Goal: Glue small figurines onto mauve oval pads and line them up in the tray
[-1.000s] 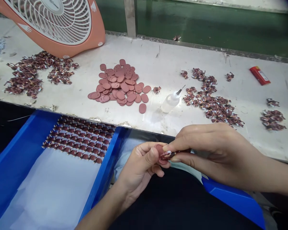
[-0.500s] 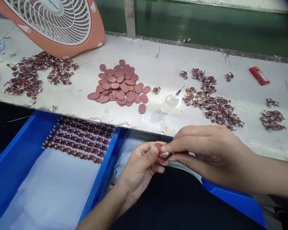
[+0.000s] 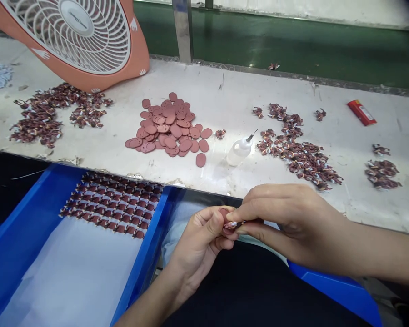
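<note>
My left hand (image 3: 202, 238) is closed on a reddish-brown oval base (image 3: 224, 213), pinched between thumb and fingers. My right hand (image 3: 289, 222) pinches a small dark brown figurine (image 3: 232, 225) with white parts against that base; fingers hide much of both pieces. Beyond the hands a pile of loose oval bases (image 3: 170, 129) lies on the bench. A clear squeeze bottle (image 3: 237, 152) with a needle tip stands right of the pile. Further right is a heap of similar small brown figurines (image 3: 303, 154).
An orange fan (image 3: 122, 75) stands at the back left, near another figurine heap (image 3: 37, 113). Below the bench edge, a blue tray (image 3: 146, 259) holds rows of figurines on bases (image 3: 112, 204) over white sheets. A red box-like object (image 3: 361, 112) lies at right.
The view has shifted slightly, so the bench things appear a little lower. Both hands keep their hold on the base and figurine, with hardly any movement between them.
</note>
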`<act>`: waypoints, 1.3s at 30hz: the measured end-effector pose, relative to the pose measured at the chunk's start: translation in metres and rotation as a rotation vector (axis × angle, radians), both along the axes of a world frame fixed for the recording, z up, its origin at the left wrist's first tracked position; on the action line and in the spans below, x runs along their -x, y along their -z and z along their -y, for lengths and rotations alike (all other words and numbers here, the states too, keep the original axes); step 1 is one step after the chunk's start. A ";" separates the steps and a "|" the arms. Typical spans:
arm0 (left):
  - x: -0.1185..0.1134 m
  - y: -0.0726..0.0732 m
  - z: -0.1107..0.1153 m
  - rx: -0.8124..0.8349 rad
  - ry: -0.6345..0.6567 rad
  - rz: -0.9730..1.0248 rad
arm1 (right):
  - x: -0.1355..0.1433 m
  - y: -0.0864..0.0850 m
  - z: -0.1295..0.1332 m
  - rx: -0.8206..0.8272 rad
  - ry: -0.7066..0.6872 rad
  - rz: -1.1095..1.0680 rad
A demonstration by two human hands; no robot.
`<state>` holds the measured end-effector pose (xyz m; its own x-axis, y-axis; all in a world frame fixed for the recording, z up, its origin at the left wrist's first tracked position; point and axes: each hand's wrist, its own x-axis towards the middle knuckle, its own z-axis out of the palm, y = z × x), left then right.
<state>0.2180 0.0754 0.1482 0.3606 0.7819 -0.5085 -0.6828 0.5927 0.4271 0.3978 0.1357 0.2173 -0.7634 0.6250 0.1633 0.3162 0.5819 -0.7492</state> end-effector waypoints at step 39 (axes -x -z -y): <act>0.013 0.000 -0.022 0.029 -0.042 0.015 | -0.010 -0.017 -0.050 -0.152 0.132 -0.043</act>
